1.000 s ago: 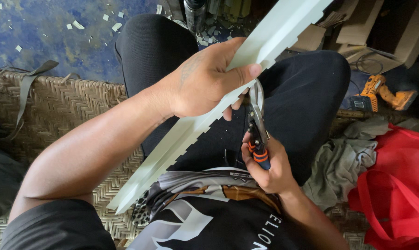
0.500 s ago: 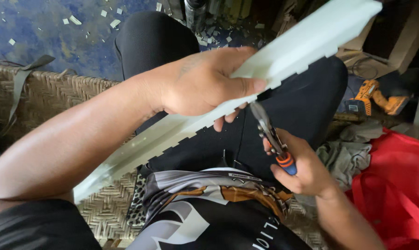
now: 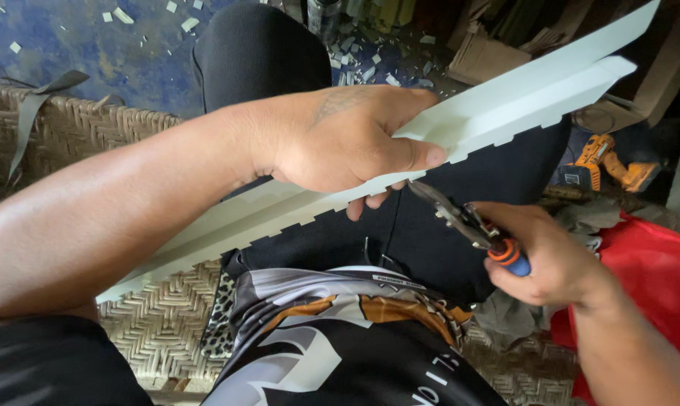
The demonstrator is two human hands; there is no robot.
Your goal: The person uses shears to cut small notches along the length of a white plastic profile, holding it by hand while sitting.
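Observation:
My left hand [image 3: 347, 139] grips a long pale L-shaped strip [image 3: 505, 101] with notches cut along its lower edge; the strip runs from lower left to upper right across my lap. My right hand [image 3: 550, 256] holds metal snips [image 3: 460, 218] with orange and blue handles. The snips' jaws point up-left and sit at the strip's notched edge, just below my left thumb. My black trousers and a printed shirt fill the foreground.
A woven mat [image 3: 159, 323] lies under me on a blue floor [image 3: 84, 45] scattered with small white offcuts. An orange power drill [image 3: 603, 169] lies at the right, near a red cloth [image 3: 656, 278]. Cardboard boxes [image 3: 490, 56] stand at the back.
The strip has tilted flatter and slid right through my left hand. My right hand has moved right and down, and the snips now point up-left at the notched edge.

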